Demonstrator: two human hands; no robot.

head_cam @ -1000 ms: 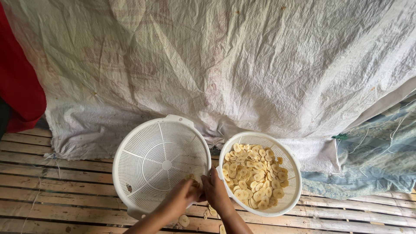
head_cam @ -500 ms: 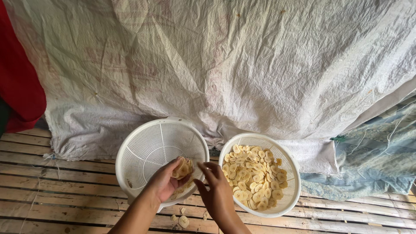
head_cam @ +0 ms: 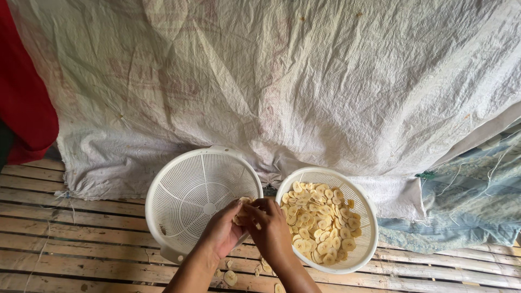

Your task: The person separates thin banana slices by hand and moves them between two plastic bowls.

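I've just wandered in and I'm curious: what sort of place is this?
Probably a rustic, home-style food-preparation spot. The floor is split bamboo slats, a woven sack cloth is spread out, and two white plastic colanders sit on it, one holding sliced banana rounds.

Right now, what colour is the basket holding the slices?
White, perforated plastic basket, filled with pale yellow slices; seen in the head view.

Just left of the hands, the empty colander is white plastic, perforated all over, smooth with a faint sheen. The one to their right is the same plastic; the banana slices in it look pale yellow, matt and dry. Under the wrists the floor is split bamboo slats, rough and weathered. Beyond the hands hangs a woven plastic sack sheet, creased, dull white. Far left, red cloth, soft and matt.
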